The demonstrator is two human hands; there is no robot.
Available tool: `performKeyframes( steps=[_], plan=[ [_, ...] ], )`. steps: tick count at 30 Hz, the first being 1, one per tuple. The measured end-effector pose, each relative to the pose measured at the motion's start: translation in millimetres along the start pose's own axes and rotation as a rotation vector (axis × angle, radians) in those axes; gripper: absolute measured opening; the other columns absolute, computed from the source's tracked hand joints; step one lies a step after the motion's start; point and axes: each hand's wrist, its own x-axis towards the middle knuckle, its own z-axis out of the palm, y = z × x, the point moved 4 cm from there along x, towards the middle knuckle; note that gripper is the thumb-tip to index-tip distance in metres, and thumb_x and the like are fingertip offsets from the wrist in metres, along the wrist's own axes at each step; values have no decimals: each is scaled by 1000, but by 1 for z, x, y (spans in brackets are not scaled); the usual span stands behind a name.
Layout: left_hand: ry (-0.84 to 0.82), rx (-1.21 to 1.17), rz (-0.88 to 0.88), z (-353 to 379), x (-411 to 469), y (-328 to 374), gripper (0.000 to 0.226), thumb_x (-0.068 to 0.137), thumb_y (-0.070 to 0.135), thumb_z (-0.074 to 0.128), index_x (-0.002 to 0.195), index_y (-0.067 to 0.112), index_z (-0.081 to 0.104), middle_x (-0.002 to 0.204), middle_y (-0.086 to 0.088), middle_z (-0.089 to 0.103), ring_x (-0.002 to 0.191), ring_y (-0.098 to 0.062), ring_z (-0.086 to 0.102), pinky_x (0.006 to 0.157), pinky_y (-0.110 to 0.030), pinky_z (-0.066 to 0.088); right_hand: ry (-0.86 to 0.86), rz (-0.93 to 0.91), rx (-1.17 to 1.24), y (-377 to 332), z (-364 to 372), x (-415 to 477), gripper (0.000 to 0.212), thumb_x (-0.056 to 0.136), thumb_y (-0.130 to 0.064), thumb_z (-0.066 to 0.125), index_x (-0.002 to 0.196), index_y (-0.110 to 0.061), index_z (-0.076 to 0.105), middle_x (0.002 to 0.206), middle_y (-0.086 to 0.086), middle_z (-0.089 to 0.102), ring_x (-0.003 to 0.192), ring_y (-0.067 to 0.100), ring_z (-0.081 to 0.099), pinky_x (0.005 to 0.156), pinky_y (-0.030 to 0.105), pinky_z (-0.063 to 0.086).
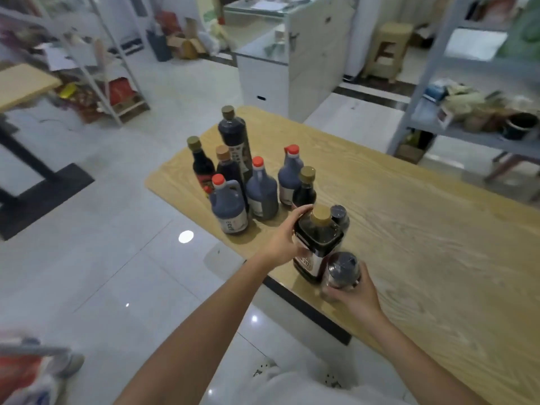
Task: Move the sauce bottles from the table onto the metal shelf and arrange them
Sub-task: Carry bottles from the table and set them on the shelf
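My left hand (282, 244) has its fingers wrapped round the shoulder of a square dark sauce bottle (317, 247) with a gold cap, which stands by the near edge of the bench (423, 229). My right hand (355, 296) has its fingers grasping a smaller black-capped bottle (342, 271) just beside it, closer to me. I cannot tell whether that bottle's base is touching the wood. A second black-capped bottle (340, 216) stands just behind the square one. Toward the bench's left end seven more cluster together: three red-capped jugs (230, 209), a tall gold-capped bottle (233, 133) at the back and three slimmer gold-capped bottles (201, 168). The grey metal shelf (473, 136) stands beyond the far edge on the right, with packets on it.
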Motion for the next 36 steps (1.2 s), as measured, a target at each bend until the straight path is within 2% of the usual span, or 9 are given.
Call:
performKeyframes(
  steps=[3, 7, 9, 13, 17, 20, 24, 33, 36],
  plan=[
    [-162, -48, 4, -7, 14, 1, 95, 63, -13, 76, 138, 26, 34, 135, 0, 46, 124, -12, 43, 97, -15, 40, 90, 4, 85, -1, 3, -8, 71, 54, 1, 88, 111, -21, 50, 104, -10, 61, 91, 1, 57, 58, 8, 44],
    [-230, 68, 76, -13, 20, -5, 87, 57, 4, 83, 128, 28, 39, 128, 3, 47, 124, -18, 43, 107, -42, 36, 174, 15, 111, 3, 7, -16, 67, 52, 4, 88, 102, -26, 55, 104, -6, 65, 96, 10, 61, 72, 16, 49],
    [-243, 84, 60, -14, 16, -9, 84, 61, 3, 82, 129, 25, 39, 127, 2, 46, 124, -18, 42, 107, -40, 36, 179, 24, 117, 6, 6, -20, 71, 48, 3, 89, 106, -23, 58, 106, -1, 67, 97, 15, 62, 80, 27, 50],
    [-285, 17, 63, -12, 8, -9, 80, 66, -6, 78, 131, 14, 35, 126, 0, 51, 121, -14, 47, 98, -30, 43, 214, 87, 206, 6, -1, -24, 58, 54, 8, 84, 101, -18, 63, 98, 3, 70, 96, 25, 64, 77, 30, 49],
    [-221, -2, 73, -12, 6, -2, 76, 62, -2, 82, 124, 14, 42, 116, 8, 57, 115, -10, 52, 94, -26, 44, 218, 130, 270, 6, -11, -30, 48, 56, 4, 83, 95, -17, 67, 98, 4, 71, 96, 25, 64, 83, 35, 48],
    [-176, -9, 42, -13, 8, -3, 75, 55, 11, 88, 119, 17, 49, 114, 5, 63, 111, -13, 57, 97, -38, 47, 204, 136, 327, 7, -20, -37, 47, 56, -6, 82, 99, -14, 67, 100, 7, 72, 97, 26, 65, 89, 39, 49],
    [-161, -39, -28, -12, 6, -2, 72, 55, 15, 89, 118, 21, 55, 110, 4, 68, 105, -14, 62, 93, -40, 51, 160, 102, 364, -8, -37, -40, 26, 75, -9, 71, 100, -5, 67, 87, 7, 71, 84, 24, 66, 70, 28, 49],
    [57, -275, -119, -10, -16, 44, 43, 67, 13, 81, 106, 16, 62, 94, -2, 73, 84, -17, 72, 70, -28, 55, -66, -5, 372, -54, -77, -22, 32, 64, -28, 74, 88, -8, 67, 79, 5, 70, 70, 18, 66, 65, 30, 50],
    [198, -347, -143, -7, -29, 57, 36, 68, 15, 80, 101, 14, 63, 89, -4, 74, 81, -21, 72, 67, -28, 56, -183, -33, 327, -66, -85, -16, 57, 44, -44, 86, 85, -10, 68, 77, 3, 72, 65, 14, 68, 59, 25, 52]
  ],
)
